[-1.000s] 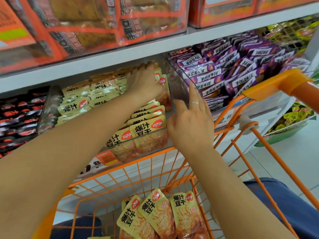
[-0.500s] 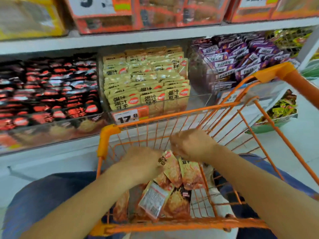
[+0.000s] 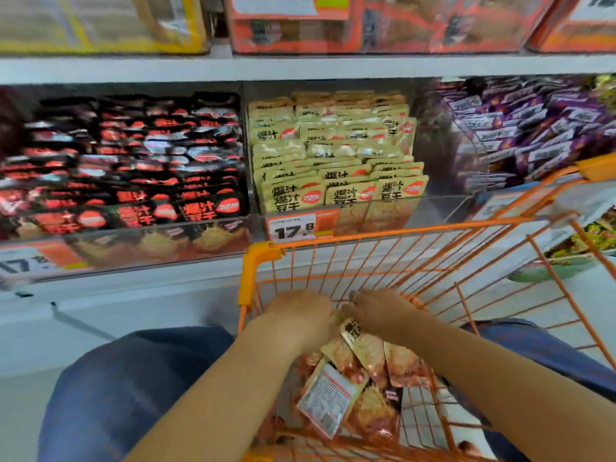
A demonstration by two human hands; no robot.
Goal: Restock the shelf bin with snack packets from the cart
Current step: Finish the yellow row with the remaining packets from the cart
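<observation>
Shelving fills the far background. Fingers of the left hand (image 3: 300, 316) and right hand (image 3: 380, 315) are curled round snack packets (image 3: 358, 335) gathered between them, inside the orange cart (image 3: 258, 261). More packets lie loose below. Beyond, the shelf bin (image 3: 336, 161) is seen nearly filled; little restocking appears left.

The shelf (image 3: 200, 278) carries three clear bins side by side; black-and-red packets (image 3: 133, 168) at its left end, beige snack packets (image 3: 336, 158) in the middle bin, purple packets (image 3: 533, 128) toward its right end.
</observation>
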